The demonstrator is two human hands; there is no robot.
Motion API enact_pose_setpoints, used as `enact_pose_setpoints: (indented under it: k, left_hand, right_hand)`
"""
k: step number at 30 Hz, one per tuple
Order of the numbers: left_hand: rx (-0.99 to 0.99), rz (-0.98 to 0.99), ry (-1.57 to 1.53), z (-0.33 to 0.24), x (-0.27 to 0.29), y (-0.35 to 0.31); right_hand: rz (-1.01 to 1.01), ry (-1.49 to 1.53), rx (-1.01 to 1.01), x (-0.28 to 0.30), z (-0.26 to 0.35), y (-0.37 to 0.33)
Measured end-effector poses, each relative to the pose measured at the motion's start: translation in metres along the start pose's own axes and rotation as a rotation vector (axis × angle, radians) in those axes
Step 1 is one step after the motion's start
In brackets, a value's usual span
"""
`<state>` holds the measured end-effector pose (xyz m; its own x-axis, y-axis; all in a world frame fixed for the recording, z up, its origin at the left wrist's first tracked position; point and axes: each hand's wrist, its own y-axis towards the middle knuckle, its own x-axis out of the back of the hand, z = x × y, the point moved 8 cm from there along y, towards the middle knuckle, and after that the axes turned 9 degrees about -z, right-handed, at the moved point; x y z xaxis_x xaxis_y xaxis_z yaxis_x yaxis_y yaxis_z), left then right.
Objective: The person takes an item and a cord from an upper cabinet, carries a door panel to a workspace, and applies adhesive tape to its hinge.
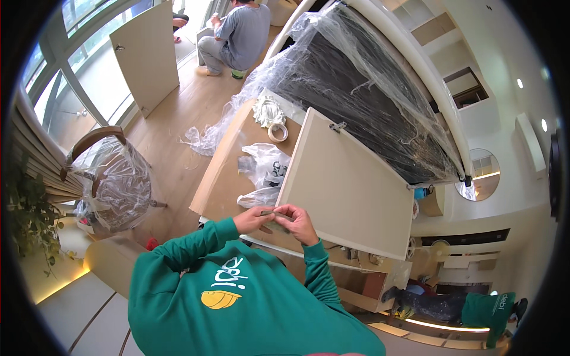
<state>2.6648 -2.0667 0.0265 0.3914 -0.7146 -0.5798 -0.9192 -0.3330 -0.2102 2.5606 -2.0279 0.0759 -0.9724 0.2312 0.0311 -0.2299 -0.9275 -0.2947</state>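
Both of my hands meet over the near edge of the cardboard-covered table (212, 185). My left hand (250, 220) is closed, pinching a small thin dark strip (268, 213); its exact kind is too small to tell. My right hand (300, 223) has its fingers bent round the other end of this strip, close to the left fingertips. Just beyond them lies a white plastic bag (268, 169) with dark print. A pale cabinet door panel (350, 184) with a metal hinge (338, 126) rests on the table, its near-left corner beside my right hand.
A tape roll (277, 133) and white gloves (268, 111) lie farther back. Plastic film (362, 77) drapes a large dark piece. At left stands a plastic-wrapped chair (113, 178); another panel (145, 59) leans by the windows. One person (240, 35) crouches beyond, another (475, 308) is at right.
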Motion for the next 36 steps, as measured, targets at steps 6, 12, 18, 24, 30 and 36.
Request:
enact_pose_setpoints:
  k: [6, 12, 18, 24, 30, 36]
  left_hand:
    - [-0.036, -0.056, -0.001, -0.012, -0.003, -0.010]
    - [0.209, 0.075, -0.107, -0.008, -0.022, -0.026]
    - [0.330, 0.087, -0.145, -0.009, -0.022, -0.039]
    - [0.205, -0.204, -0.308, 0.020, -0.003, -0.048]
    - [0.360, -0.361, -0.643, 0.029, 0.007, -0.063]
    - [0.660, -0.009, -0.651, 0.020, -0.006, -0.058]
  right_hand:
    - [-0.284, 0.165, 0.010, 0.027, -0.009, -0.026]
    - [-0.216, 0.217, -0.055, 0.027, -0.015, -0.055]
    - [-0.244, 0.198, 0.017, 0.017, -0.022, -0.068]
    - [-0.414, 0.679, 0.026, 0.004, -0.039, -0.066]
    - [-0.413, 0.035, 0.340, -0.055, 0.010, -0.064]
    - [-0.756, -0.256, 0.482, -0.094, 0.024, -0.054]
